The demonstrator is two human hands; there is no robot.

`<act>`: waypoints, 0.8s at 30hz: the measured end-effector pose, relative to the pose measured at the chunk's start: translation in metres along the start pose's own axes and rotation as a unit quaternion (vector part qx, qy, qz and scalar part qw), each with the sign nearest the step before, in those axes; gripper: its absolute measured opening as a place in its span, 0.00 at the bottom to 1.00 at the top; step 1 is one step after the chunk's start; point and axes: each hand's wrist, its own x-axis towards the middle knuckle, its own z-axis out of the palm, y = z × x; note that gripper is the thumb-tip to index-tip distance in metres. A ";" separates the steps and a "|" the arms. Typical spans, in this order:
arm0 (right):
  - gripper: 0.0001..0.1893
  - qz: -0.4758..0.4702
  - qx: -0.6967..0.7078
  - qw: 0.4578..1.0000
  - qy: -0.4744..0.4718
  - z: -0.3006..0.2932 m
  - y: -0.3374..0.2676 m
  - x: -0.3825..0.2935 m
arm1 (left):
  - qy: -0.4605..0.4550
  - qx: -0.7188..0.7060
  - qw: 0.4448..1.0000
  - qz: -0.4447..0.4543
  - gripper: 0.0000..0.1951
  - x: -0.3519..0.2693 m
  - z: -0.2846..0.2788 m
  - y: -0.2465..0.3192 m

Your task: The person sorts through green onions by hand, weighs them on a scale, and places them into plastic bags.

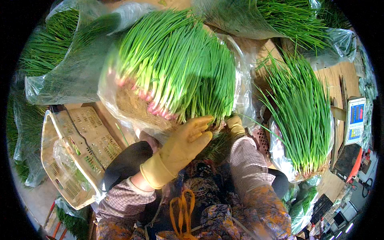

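Observation:
A large pile of spring onions point(168, 60) with reddish bulbs and tangled roots lies in a clear plastic bag point(112, 102) before me. My left hand point(180, 147), in a yellow rubber glove, is raised over the near edge of the pile, fingers extended and thumb apart, holding nothing visible. My right hand point(235, 124), also gloved, is at the root ends on the right side of the pile; its fingers are partly hidden, so its hold cannot be told. Another bunch of spring onions point(303, 120) lies on plastic to the right, roots towards me.
A cream plastic crate point(75, 150) stands at the left with plastic film inside. Bagged greens point(75, 72) lie at the upper left, more greens point(294, 21) at the upper right. A digital scale display point(355, 120) stands at the far right, near a wooden board point(330, 75).

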 end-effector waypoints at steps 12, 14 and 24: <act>0.13 0.127 0.718 0.664 -0.167 -0.042 0.020 -0.050 | -0.010 0.065 0.997 0.047 0.20 -0.002 -0.006 -0.016; 0.15 0.113 0.791 0.587 -0.128 -0.039 0.051 -0.048 | -0.027 0.073 0.994 0.074 0.19 0.002 0.005 -0.012; 0.24 0.012 0.928 0.150 -0.341 -0.073 -0.065 -0.170 | -0.053 0.048 0.993 -0.090 0.30 -0.024 0.005 -0.046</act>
